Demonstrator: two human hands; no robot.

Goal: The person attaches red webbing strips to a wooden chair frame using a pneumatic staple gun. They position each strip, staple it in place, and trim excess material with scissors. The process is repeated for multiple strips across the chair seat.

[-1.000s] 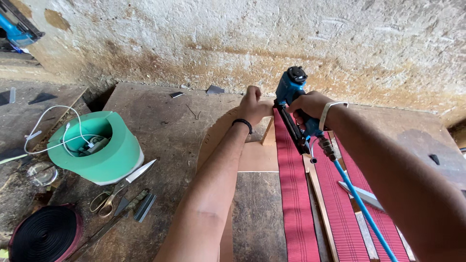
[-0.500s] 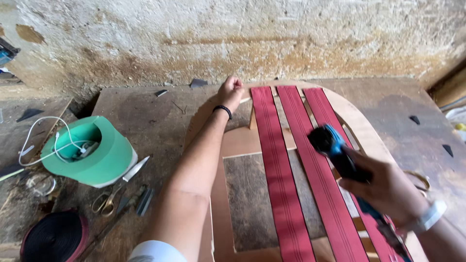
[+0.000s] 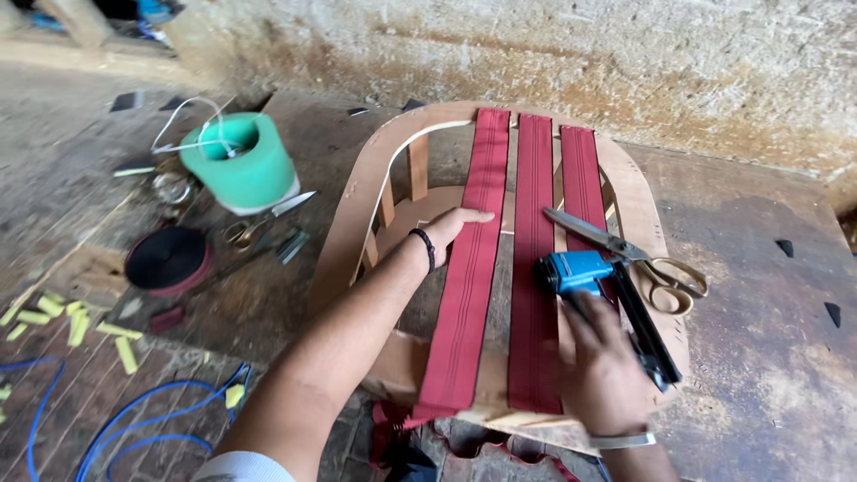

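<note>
Webbing strip [image 3: 470,295] lies leftmost of three red strips on the wooden chair frame [image 3: 357,192], centre of head view. Left hand [image 3: 449,228] flat, open on its edge. Right hand [image 3: 600,357] clamped on blue staple gun [image 3: 594,290]; scissors [image 3: 625,254] at its 12 o'clock. Near-end fastening unclear, probably loose: tension the strip, seat the gun square.

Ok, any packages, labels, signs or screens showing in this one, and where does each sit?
None that can be made out.
The nearest to packaging are two rolls on the ground to the left: a green roll with white cord on top, and a black roll with a red edge.
The blue staple gun under the right hand shows no readable label.
</note>
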